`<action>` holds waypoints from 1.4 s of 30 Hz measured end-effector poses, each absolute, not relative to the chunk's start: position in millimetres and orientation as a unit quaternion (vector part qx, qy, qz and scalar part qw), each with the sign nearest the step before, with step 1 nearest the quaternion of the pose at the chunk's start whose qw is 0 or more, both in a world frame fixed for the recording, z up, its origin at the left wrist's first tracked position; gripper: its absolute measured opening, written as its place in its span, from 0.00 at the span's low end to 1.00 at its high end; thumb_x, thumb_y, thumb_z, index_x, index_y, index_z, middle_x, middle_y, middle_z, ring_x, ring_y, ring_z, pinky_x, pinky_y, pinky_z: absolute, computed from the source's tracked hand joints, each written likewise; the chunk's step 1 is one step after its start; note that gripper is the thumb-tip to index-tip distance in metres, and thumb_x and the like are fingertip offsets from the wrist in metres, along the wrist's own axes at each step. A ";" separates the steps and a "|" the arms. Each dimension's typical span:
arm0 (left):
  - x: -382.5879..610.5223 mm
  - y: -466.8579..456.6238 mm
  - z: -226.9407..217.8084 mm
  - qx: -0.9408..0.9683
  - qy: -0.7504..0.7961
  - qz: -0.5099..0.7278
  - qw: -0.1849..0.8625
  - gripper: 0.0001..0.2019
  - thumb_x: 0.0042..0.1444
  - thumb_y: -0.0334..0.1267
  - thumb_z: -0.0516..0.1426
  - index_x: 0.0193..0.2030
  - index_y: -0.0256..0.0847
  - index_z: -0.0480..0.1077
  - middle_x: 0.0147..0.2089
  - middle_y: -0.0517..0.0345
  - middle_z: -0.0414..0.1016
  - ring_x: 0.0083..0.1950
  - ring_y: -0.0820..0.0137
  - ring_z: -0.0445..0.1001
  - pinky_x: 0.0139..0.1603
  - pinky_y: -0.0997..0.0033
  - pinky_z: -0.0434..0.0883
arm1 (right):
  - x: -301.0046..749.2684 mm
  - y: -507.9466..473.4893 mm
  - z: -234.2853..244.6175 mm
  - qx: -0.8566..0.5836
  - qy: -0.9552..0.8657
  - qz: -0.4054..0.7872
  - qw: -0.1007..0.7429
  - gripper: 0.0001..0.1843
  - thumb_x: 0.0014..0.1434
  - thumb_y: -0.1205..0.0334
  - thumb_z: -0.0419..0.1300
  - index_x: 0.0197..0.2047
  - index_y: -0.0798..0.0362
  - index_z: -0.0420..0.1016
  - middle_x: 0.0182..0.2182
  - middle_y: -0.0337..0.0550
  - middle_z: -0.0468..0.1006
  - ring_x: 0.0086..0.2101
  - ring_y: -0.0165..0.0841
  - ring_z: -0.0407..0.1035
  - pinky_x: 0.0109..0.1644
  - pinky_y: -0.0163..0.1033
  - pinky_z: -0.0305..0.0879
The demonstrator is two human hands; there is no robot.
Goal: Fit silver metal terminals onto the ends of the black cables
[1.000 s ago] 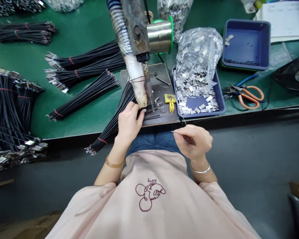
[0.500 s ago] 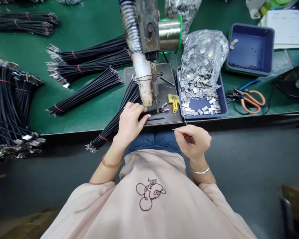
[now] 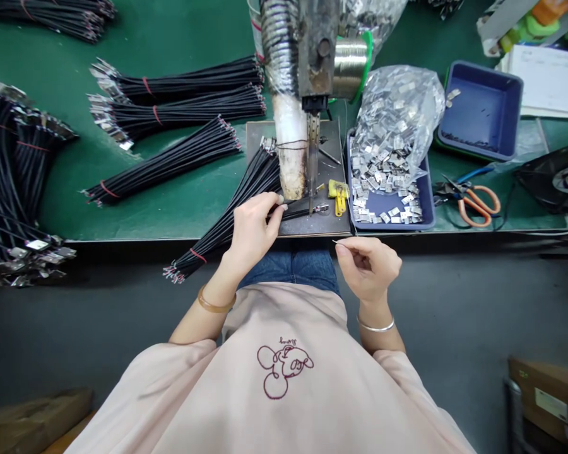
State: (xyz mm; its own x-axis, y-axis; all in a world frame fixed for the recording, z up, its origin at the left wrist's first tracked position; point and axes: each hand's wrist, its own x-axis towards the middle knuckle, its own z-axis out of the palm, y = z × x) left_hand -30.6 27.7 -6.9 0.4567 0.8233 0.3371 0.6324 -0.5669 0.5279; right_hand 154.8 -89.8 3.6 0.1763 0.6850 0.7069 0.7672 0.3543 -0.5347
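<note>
My left hand (image 3: 255, 227) is closed in a pinch at the front of the dark work plate (image 3: 329, 226), its fingertips on a thin black cable (image 3: 293, 202) that is mostly hidden. Beneath that hand lies a bundle of black cables (image 3: 218, 233) tied with a red band. Further cable ends with a metal connector (image 3: 320, 208) reach out past the fingers. The upright soldering iron (image 3: 311, 164) stands just right of those fingertips, tip down over the plate. Below the table edge, my right hand (image 3: 370, 265) pinches the end of a thin solder wire (image 3: 339, 243).
A solder spool (image 3: 350, 68) is mounted behind the iron, beside a wrapped hose (image 3: 288, 126). To the right are a blue tray (image 3: 430, 217) of metal connectors, a yellow clip (image 3: 341, 202), orange-handled pliers (image 3: 478, 205) and another blue bin (image 3: 485, 94). More cable bundles (image 3: 170, 157) lie left.
The view has shifted, so the iron and plate appear further right. My left fingers have come together near the iron, and a loose black cable at the plate's front no longer shows there.
</note>
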 end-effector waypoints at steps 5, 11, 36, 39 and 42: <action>-26.7 18.4 -6.1 0.814 0.449 0.334 0.159 0.07 0.65 0.33 0.55 0.35 0.40 0.70 0.38 0.53 0.77 0.40 0.66 0.75 0.44 0.67 0.70 | 160.8 -81.7 4.8 -0.630 -0.635 -0.028 0.447 0.04 0.64 0.65 0.63 0.35 0.51 0.76 0.21 0.31 0.76 0.17 0.21 0.61 0.25 0.31 0.59; -24.5 26.9 -13.0 0.789 0.488 0.344 0.145 0.04 0.65 0.30 0.55 0.39 0.38 0.71 0.36 0.54 0.76 0.37 0.66 0.74 0.41 0.68 0.67 | 160.6 -80.2 4.4 -0.630 -0.633 -0.009 0.450 0.04 0.63 0.66 0.63 0.35 0.51 0.76 0.22 0.31 0.77 0.16 0.21 0.58 0.24 0.31 0.56; -29.2 3.8 -34.5 0.877 0.358 0.301 0.105 0.09 0.67 0.36 0.54 0.43 0.41 0.76 0.54 0.44 0.78 0.61 0.54 0.72 0.58 0.51 0.65 | 222.8 -93.6 27.7 -0.755 -0.545 -0.029 0.363 0.07 0.66 0.59 0.58 0.46 0.49 0.72 0.25 0.37 0.79 0.23 0.31 0.72 0.31 0.39 0.66; -28.6 -0.5 -39.2 0.864 0.344 0.358 0.082 0.08 0.67 0.34 0.55 0.40 0.41 0.77 0.48 0.47 0.80 0.56 0.57 0.74 0.56 0.54 0.67 | 254.3 -82.4 25.4 -0.796 -0.549 -0.012 0.253 0.06 0.61 0.58 0.63 0.35 0.50 0.72 0.27 0.40 0.79 0.27 0.35 0.74 0.35 0.41 0.66; -27.6 -3.9 -43.7 0.847 0.339 0.407 0.048 0.09 0.66 0.33 0.56 0.37 0.41 0.77 0.41 0.51 0.80 0.47 0.62 0.74 0.48 0.60 0.67 | 279.7 -70.9 21.4 -0.786 -0.589 0.044 0.185 0.07 0.58 0.59 0.64 0.30 0.50 0.71 0.29 0.39 0.78 0.27 0.33 0.71 0.36 0.40 0.64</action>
